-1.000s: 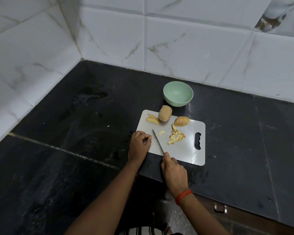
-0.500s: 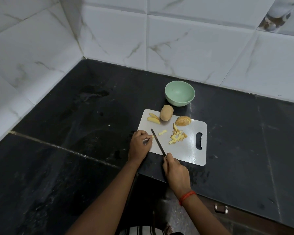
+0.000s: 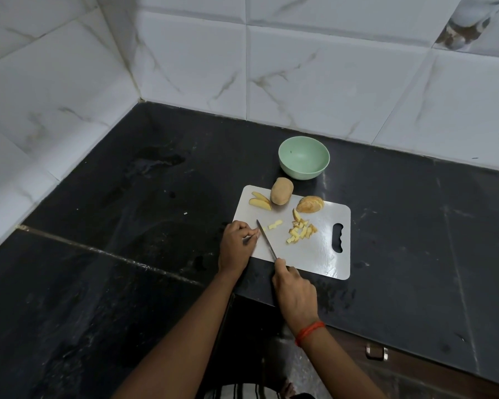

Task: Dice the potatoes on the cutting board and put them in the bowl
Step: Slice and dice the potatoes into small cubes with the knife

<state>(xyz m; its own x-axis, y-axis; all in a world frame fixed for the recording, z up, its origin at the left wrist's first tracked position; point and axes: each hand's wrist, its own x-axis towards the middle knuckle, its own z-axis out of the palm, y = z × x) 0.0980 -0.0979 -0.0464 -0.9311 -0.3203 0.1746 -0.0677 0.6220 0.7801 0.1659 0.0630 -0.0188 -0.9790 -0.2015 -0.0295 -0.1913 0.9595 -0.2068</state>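
Knife (image 3: 267,240): on the cutting board (image 3: 314,254), blade diagonal, tip pointing away and left.
Right hand (image 3: 296,292): fingers wrapped round the knife handle.
Left hand (image 3: 236,243): fingers curled, tips bunched beside the blade; a pinch cannot be told.
Whole potato (image 3: 281,191): at the board's far edge, long axis toward the bowl (image 3: 303,157).
Diced pieces (image 3: 300,230): heaped mid-board.

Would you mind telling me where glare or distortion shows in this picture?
Head view: soft glare sheens the board at its right end; the wide-angle lens slightly bows the tile seams toward the edges; the dark counter is dim; the dice look sharp.
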